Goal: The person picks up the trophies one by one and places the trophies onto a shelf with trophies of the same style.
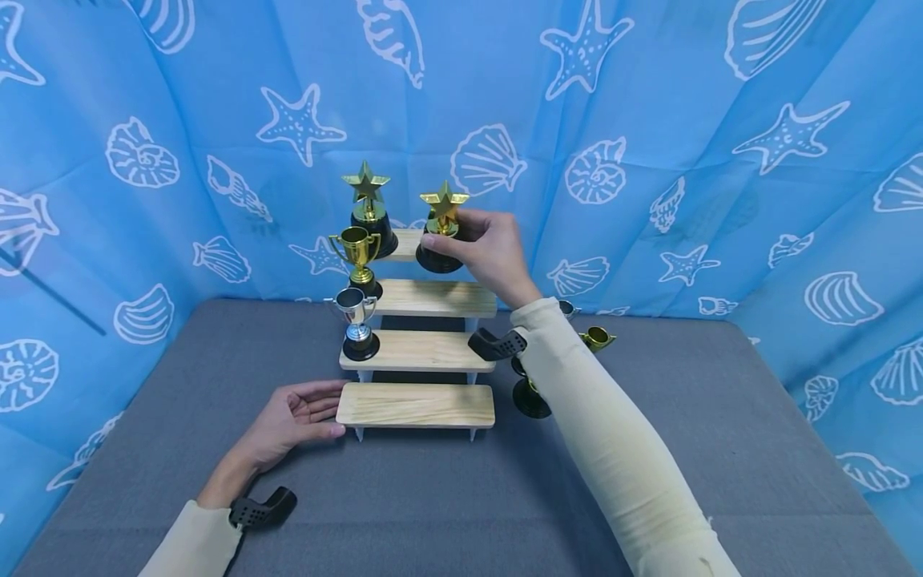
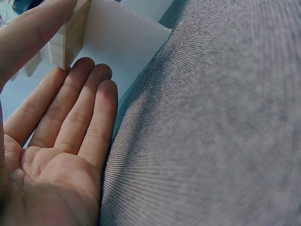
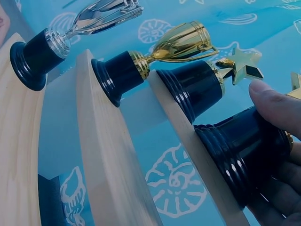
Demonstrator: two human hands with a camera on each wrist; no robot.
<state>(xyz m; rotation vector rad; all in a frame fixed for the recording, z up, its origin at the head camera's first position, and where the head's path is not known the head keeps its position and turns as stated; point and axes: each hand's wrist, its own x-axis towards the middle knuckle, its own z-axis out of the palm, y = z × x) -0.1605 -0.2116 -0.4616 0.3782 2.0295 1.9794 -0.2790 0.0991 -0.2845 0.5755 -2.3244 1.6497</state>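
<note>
My right hand (image 1: 497, 250) pinches a gold star trophy (image 1: 445, 204) by its black base, at the right part of the top step of a four-step wooden display stand (image 1: 416, 406). In the right wrist view the held trophy's black base (image 3: 235, 150) is right at the top step's edge. Another star trophy (image 1: 369, 200) stands at that step's left end. A gold cup trophy (image 1: 356, 248) and a silver cup trophy (image 1: 356, 312) occupy the left ends of the two steps below. Beside the bottom step, my left hand (image 1: 292, 418) rests with fingers extended, fingertips (image 2: 82, 66) at its left end.
Right of the stand, more trophies are partly hidden behind my right sleeve (image 1: 613, 433), among them a gold cup (image 1: 598, 338) and a black base (image 1: 531, 399). A grey cloth (image 1: 404, 505) covers the table. A blue shell-patterned curtain (image 1: 411, 96) hangs behind.
</note>
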